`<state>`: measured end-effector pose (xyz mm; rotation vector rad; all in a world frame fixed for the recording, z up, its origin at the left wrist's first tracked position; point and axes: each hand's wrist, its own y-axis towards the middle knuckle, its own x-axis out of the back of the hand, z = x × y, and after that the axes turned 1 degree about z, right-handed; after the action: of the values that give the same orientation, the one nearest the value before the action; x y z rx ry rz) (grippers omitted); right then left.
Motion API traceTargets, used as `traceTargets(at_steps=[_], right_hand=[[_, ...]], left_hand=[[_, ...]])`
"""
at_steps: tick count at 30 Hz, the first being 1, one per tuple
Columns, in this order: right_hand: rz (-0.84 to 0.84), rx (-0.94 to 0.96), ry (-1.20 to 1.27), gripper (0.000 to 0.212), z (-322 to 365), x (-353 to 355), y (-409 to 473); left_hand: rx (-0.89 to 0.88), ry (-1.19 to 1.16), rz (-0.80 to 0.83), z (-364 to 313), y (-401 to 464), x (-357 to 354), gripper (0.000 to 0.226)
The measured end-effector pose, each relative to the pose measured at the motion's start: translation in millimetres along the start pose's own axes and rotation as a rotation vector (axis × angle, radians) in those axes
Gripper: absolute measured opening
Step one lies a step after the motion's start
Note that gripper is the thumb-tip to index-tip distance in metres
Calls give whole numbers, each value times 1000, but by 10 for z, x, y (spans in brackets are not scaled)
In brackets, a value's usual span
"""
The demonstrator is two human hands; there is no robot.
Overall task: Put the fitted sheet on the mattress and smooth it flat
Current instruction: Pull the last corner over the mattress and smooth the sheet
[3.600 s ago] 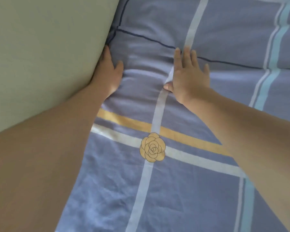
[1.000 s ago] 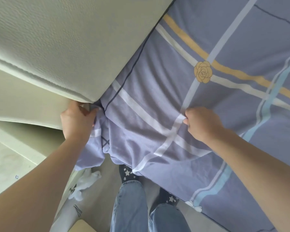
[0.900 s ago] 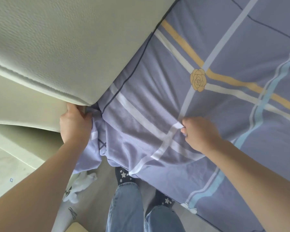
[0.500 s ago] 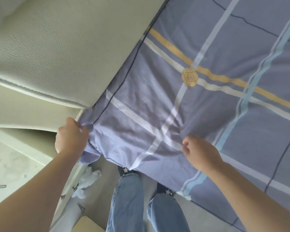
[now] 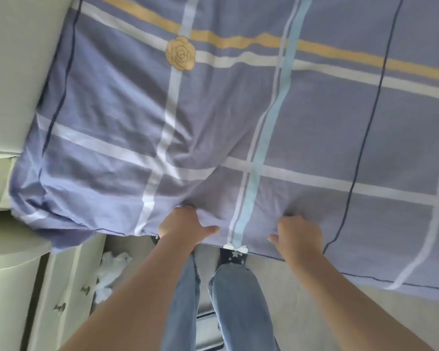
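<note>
Two hands: both grip the near edge of the fitted sheet (image 5: 314, 138), around 6 o'clock in the view.
Cream padded panel (image 5: 13, 72): at 9 to 10 o'clock, along the sheet's left edge.
Pale cabinet (image 5: 61, 300): at 7 to 8 o'clock, with small metal knobs (image 5: 85, 290) on its front.
White crumpled item (image 5: 109, 272): on the floor just right of the cabinet; what it is cannot be told.
Sheet corner (image 5: 43, 211): at 8 o'clock, bunched and hanging loose over the edge.
Fitted sheet: lavender-blue, crossed by white, yellow, pale blue and thin navy stripes; spread over the bed across the upper half of the view, with creases fanning up from the two hands.
Rose motif (image 5: 180, 53): printed in yellow, at 11 o'clock, where a white stripe meets the yellow band.
Left hand (image 5: 185, 224): fingers curled into a fold of the cloth, thumb out to the right along the hem.
Bow motif (image 5: 235, 247): small and white, at the hem on the pale blue stripe, between the hands.
Right hand (image 5: 300, 235): fingers closed on the cloth just right of the pale blue stripe, thumb pointing left.
Jeans (image 5: 238, 312): blue, below the hands at 6 o'clock.
Sock (image 5: 232, 258): dark with white stars, at the sheet's hem.
Writing: no brand, label or lettering can be read anywhere.
</note>
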<state>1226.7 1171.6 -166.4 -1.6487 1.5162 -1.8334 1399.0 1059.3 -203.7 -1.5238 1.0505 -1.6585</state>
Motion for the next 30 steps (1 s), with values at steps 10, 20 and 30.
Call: traceTargets(at_steps=[10,20,30], right_hand=[[-56,295,-11,14,-338,-254,20],[-41,-165,488,40,-1037,-160,-43],[-116,-443,1215,39,-1773,-530,235]], left_hand=[[-244,429,148,-174,-148,-506,26],[-191,274,462,-1320,-351,312,50],[-467,325,-312,-2265,-173,183,22]])
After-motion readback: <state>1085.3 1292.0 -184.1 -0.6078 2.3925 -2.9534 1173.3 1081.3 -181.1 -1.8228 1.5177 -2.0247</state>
